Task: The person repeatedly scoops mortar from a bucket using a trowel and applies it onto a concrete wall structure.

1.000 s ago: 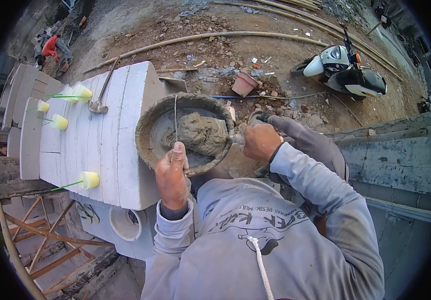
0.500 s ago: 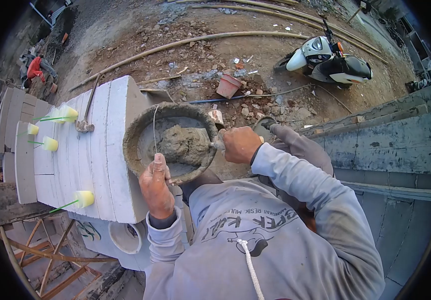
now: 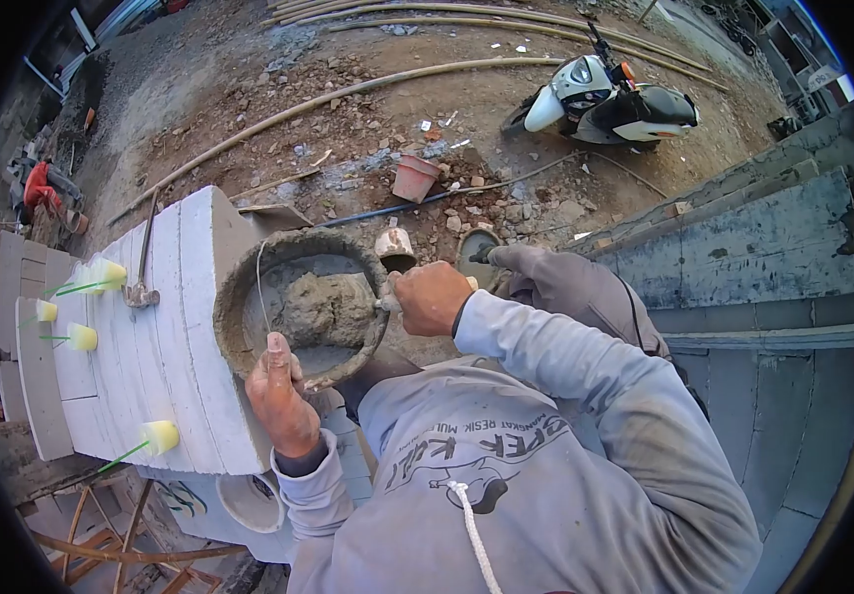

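A round, mortar-crusted bucket (image 3: 233, 342) is tipped toward me, with a lump of grey mortar (image 3: 323, 309) inside. My left hand (image 3: 281, 401) is closed on the bucket's thin wire handle (image 3: 261, 282), thumb pointing up, at the near left rim. At the right rim my right hand (image 3: 432, 299) wraps round a trowel's handle. The trowel's blade is hidden, seemingly under the mortar. White blocks (image 3: 184, 317) stand left of the bucket.
On the blocks are a hammer (image 3: 142, 294) and several cups with green straws, one cup (image 3: 159, 437) nearest. Beyond lie a red bucket (image 3: 414, 178), bamboo poles (image 3: 348, 91) and a parked scooter (image 3: 605, 104). A person in red (image 3: 41, 188) bends far left. A concrete wall (image 3: 744, 247) runs right.
The view has turned, so the surroundings sit differently. The bucket and both hands have shifted left and slightly down in view; both grips are unchanged.
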A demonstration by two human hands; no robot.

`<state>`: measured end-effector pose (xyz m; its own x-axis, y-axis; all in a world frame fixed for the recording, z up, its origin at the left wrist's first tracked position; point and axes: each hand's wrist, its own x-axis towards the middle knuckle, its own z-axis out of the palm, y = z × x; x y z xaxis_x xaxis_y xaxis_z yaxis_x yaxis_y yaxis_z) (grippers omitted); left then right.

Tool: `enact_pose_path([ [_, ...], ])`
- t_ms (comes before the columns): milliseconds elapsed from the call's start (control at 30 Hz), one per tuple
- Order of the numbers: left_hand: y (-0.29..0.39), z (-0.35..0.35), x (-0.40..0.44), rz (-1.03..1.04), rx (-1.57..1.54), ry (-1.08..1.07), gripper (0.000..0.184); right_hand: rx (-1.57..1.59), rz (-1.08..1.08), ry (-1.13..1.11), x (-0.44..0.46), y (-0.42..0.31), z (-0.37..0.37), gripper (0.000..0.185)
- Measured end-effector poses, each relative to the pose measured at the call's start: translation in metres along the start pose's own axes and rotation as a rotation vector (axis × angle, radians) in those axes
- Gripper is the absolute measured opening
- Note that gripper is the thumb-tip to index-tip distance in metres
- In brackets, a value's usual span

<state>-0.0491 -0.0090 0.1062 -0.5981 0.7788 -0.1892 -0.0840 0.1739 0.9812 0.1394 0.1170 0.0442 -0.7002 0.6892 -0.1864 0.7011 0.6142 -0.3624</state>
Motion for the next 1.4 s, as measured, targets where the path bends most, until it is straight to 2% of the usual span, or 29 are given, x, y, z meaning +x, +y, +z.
enact_pose_path([
  [100, -0.004, -0.002, 0.003, -0.01, -0.052, 0.003, 0.044, 0.01, 0.004, -0.001, 0.001, 0.0, 0.001, 0.021],
  [200, -0.006, -0.004, 0.002, -0.023, -0.119, -0.01, 0.042, 0.016, 0.005, -0.034, 0.001, 0.0, 0.0, 0.03],
  [367, -0.006, -0.005, 0.0, -0.046, -0.258, -0.049, 0.038, 0.033, 0.03, -0.024, -0.001, 0.0, 0.003, 0.024],
  [1400, 0.005, 0.001, 0.006, -0.085, -0.208, -0.062, 0.035, 0.048, 0.05, -0.014, -0.004, 0.004, 0.011, 0.024],
])
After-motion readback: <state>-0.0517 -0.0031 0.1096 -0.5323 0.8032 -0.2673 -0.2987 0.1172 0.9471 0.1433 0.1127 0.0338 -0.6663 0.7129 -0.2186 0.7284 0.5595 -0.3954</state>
